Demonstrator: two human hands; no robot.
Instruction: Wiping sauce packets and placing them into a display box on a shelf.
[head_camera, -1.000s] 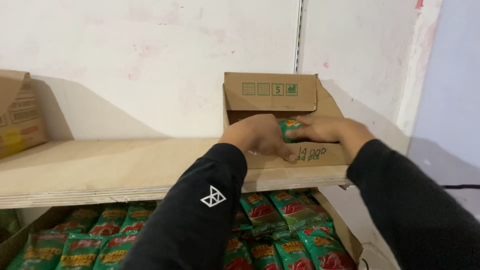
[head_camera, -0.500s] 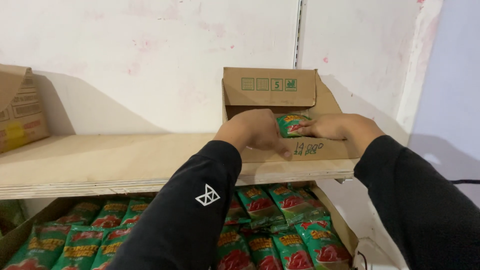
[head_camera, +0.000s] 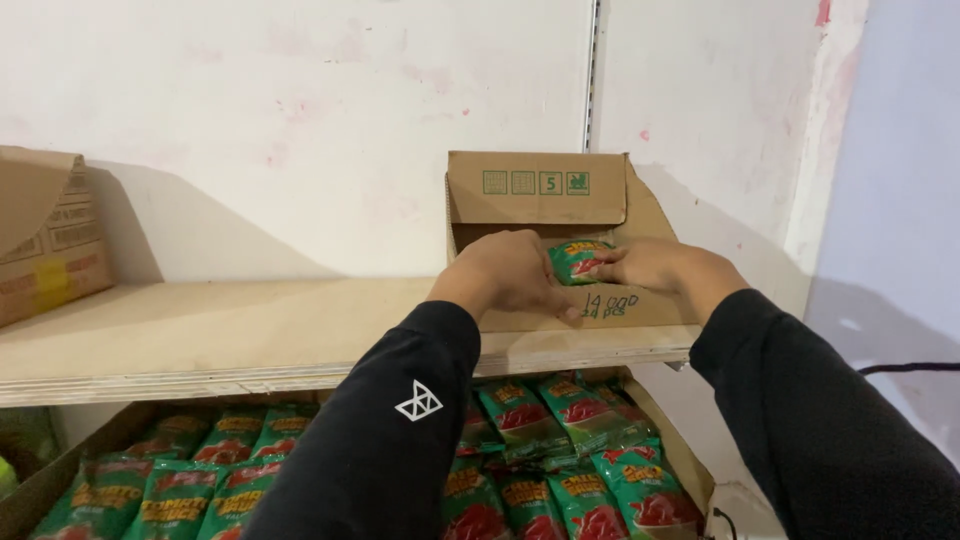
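An open cardboard box (head_camera: 537, 185) stands at the right end of a plywood shelf (head_camera: 250, 325). A green and red sauce pouch (head_camera: 575, 262) sits at the box's front opening. My left hand (head_camera: 510, 272) rests over the box's front wall, fingers curled beside the pouch. My right hand (head_camera: 655, 266) comes in from the right, with its fingers on the pouch. Both arms wear black sleeves. The inside of the box is mostly hidden.
Below the shelf a wide carton (head_camera: 60, 470) holds several matching green pouches (head_camera: 560, 450). Another cardboard box (head_camera: 45, 235) stands at the shelf's left end. A white wall is behind, with a metal rail (head_camera: 590, 75) above the box.
Both hands stay at the box front on the pouch, shifting only slightly. The view has wobbled a little.
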